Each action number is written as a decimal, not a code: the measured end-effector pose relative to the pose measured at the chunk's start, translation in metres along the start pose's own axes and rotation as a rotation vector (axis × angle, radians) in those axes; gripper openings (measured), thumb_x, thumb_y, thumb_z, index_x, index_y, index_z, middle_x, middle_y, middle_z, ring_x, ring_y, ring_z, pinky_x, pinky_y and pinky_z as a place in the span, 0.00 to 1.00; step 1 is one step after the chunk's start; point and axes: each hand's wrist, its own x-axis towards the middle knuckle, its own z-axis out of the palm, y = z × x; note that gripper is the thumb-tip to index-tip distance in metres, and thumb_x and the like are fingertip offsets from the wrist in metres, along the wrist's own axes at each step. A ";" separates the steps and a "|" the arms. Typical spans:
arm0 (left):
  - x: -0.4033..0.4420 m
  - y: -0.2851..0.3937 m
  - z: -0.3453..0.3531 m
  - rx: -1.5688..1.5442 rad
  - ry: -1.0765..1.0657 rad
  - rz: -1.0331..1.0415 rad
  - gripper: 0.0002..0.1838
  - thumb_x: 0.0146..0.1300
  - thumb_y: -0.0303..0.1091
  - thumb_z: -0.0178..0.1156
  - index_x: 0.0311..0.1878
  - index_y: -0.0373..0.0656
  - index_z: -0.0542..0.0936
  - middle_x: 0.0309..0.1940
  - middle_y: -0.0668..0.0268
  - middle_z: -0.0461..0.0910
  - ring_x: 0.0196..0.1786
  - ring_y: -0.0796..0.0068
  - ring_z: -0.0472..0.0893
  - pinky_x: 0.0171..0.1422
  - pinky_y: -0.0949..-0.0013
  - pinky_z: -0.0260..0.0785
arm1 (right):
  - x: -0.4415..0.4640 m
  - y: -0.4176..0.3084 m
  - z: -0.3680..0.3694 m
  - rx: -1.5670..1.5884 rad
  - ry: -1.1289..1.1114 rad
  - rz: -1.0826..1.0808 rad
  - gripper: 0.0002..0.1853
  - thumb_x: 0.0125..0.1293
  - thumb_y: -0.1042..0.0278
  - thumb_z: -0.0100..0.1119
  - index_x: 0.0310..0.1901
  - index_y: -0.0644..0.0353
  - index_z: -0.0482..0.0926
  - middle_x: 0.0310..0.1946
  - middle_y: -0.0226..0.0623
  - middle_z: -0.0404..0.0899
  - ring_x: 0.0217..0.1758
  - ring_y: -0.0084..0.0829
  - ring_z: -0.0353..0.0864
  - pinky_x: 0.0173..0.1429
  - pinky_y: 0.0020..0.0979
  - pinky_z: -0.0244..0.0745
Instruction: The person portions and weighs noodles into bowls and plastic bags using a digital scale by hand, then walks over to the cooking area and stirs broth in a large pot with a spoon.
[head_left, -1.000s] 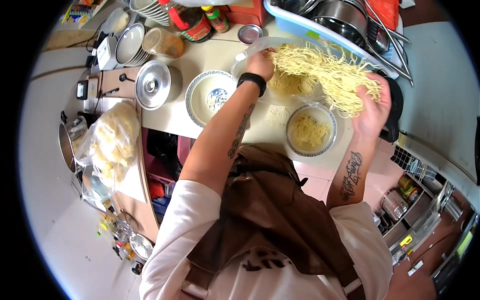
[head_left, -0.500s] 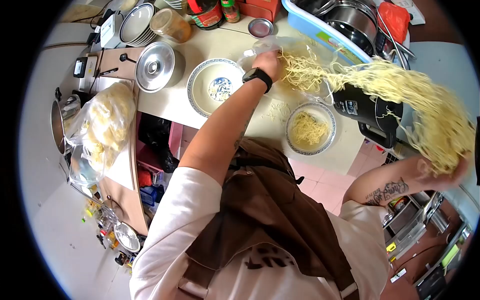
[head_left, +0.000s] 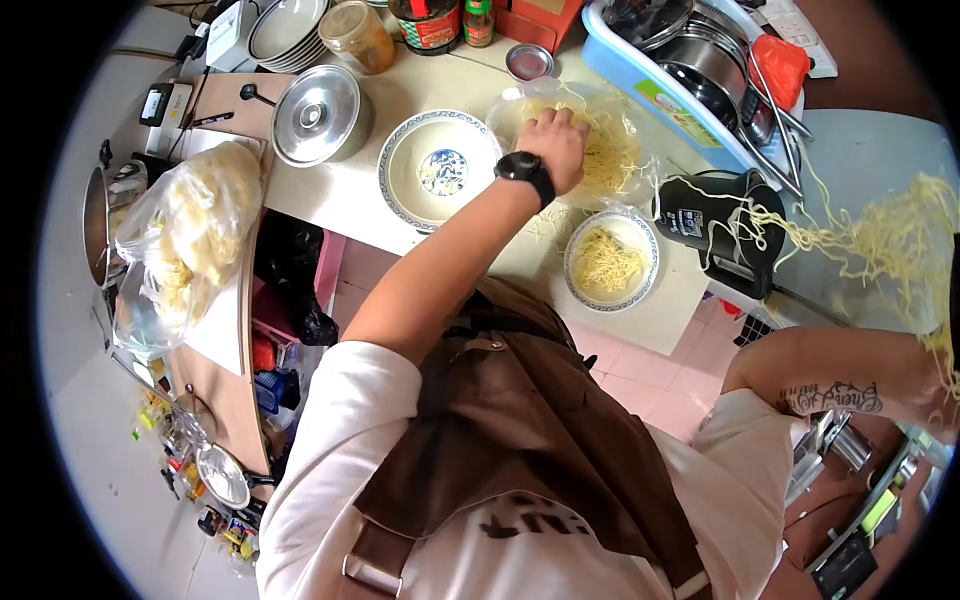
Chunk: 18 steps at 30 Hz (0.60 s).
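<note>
- The left arm reaches forward across the counter (head_left: 665, 325), a dark watch (head_left: 524, 172) on its wrist.
- The left hand (head_left: 555, 148) is back up, its fingers bent down over the noodles (head_left: 612, 155) in a clear plastic bag (head_left: 510, 108); whether they clamp anything, I cannot tell.
- The right arm stretches out to the side, elbow bent, script tattoo on the forearm.
- The right hand (head_left: 934, 408) is cut off at the edge; blurred noodles reach down to it, but I cannot tell how its fingers close.
- More strands trail over a black appliance (head_left: 690, 205), and another portion sits in a patterned bowl (head_left: 572, 275).
- The appliance's white label is too small to read, as are the red-and-green jar label (head_left: 430, 33) and the blue basin's (head_left: 640, 62) green sticker.
- Dark shirt lettering is partly covered.
</note>
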 end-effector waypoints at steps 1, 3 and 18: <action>-0.006 0.008 -0.012 -0.121 0.076 0.065 0.25 0.58 0.38 0.69 0.58 0.43 0.79 0.53 0.51 0.80 0.57 0.48 0.78 0.62 0.51 0.72 | 0.006 -0.001 0.006 -0.004 -0.026 -0.032 0.17 0.72 0.66 0.56 0.51 0.74 0.76 0.47 0.54 0.79 0.49 0.42 0.82 0.53 0.42 0.83; -0.016 0.041 -0.046 -0.485 0.216 0.183 0.29 0.59 0.42 0.70 0.62 0.43 0.77 0.56 0.52 0.78 0.58 0.48 0.77 0.65 0.54 0.71 | 0.016 -0.007 0.017 -0.020 -0.085 -0.096 0.16 0.73 0.66 0.56 0.51 0.73 0.76 0.46 0.53 0.79 0.48 0.42 0.82 0.52 0.41 0.83; 0.024 0.019 0.011 -0.154 -0.354 0.039 0.16 0.72 0.41 0.55 0.55 0.40 0.77 0.47 0.45 0.83 0.52 0.45 0.82 0.60 0.48 0.72 | 0.074 -0.066 0.068 -0.028 -0.314 -0.311 0.14 0.73 0.66 0.57 0.48 0.71 0.77 0.41 0.49 0.81 0.42 0.37 0.84 0.45 0.37 0.85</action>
